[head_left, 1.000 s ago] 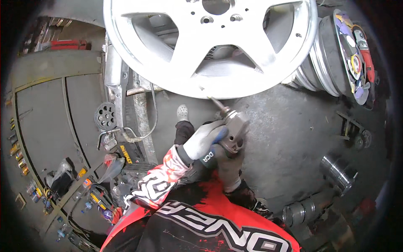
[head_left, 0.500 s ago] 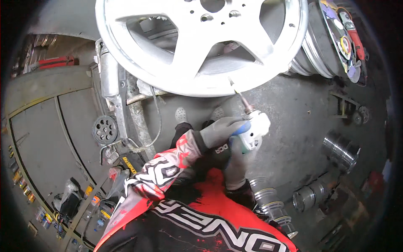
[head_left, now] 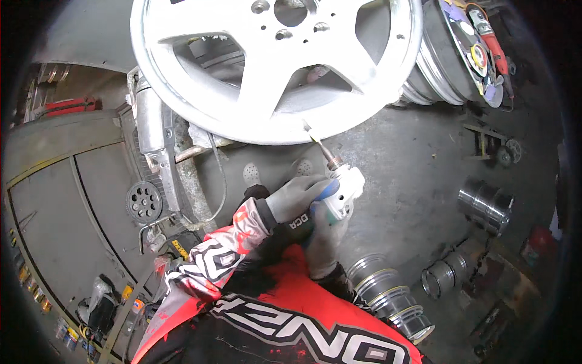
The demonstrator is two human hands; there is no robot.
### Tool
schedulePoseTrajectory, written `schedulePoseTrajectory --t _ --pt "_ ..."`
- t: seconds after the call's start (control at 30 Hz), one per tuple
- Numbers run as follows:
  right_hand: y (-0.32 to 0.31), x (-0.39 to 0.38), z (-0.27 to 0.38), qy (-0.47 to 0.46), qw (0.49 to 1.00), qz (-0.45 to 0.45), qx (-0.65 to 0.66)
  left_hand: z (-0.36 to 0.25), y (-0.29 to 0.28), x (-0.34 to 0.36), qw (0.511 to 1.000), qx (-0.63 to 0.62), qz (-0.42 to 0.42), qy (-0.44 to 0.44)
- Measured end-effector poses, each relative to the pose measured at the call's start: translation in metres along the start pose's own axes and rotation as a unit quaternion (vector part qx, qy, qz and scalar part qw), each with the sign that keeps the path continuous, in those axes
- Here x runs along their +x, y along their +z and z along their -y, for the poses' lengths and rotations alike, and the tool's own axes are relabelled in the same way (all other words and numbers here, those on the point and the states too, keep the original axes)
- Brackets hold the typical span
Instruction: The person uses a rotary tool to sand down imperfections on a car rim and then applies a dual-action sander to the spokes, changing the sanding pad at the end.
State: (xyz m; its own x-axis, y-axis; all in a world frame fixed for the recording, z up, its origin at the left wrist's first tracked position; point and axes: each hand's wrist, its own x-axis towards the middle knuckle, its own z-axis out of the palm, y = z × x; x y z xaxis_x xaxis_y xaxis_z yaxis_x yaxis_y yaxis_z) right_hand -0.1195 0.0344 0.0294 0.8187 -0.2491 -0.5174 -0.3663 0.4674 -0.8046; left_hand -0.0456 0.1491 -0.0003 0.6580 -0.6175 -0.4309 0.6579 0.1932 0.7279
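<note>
A white-grey five-spoke alloy wheel (head_left: 267,109) lies at the top, its near rim facing me. Both my hands wear grey gloves and hold a white die grinder (head_left: 350,182) with a green-blue lower part. My left hand (head_left: 297,198) is closed over the grinder's near left side. My right hand (head_left: 327,238) grips it from below, its fingers partly hidden. From the grinder's collar a slim pointed bit (head_left: 313,134) reaches to the wheel's near rim. The bit's tip overlaps the rim; whether it touches I cannot tell.
To the wheel's right stands another rim with sanding discs (head_left: 479,57) and a red angle grinder (head_left: 496,48) on top. Metal rims (head_left: 391,291) are stacked at the lower right; more lie beyond. A metal cylinder and frame (head_left: 151,121) stand left of the wheel. A hose (head_left: 223,176) hangs there.
The whole view has shifted, so the wheel sits slightly lower and further left. My hands and the grinder have moved a little left along the wheel's near rim. Both hands keep their grip.
</note>
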Motion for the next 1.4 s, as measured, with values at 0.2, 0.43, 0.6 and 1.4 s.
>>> schedulePoseTrajectory --t 0.2,0.43,0.6,1.4 --pt "0.022 -0.021 -0.003 -0.05 0.99 0.031 -0.129 0.006 -0.018 -0.031 0.989 0.118 -0.025 0.081" --pt "0.026 -0.015 0.015 -0.065 0.994 0.001 -0.083 -0.002 -0.006 -0.016 0.994 0.087 -0.014 0.06" --pt "0.031 -0.024 0.0 -0.063 0.991 -0.041 -0.114 -0.006 -0.018 -0.032 0.941 0.3 -0.011 0.158" --pt "0.042 -0.02 0.012 -0.041 0.99 -0.022 -0.134 0.005 -0.028 -0.033 0.977 -0.206 0.027 -0.049"
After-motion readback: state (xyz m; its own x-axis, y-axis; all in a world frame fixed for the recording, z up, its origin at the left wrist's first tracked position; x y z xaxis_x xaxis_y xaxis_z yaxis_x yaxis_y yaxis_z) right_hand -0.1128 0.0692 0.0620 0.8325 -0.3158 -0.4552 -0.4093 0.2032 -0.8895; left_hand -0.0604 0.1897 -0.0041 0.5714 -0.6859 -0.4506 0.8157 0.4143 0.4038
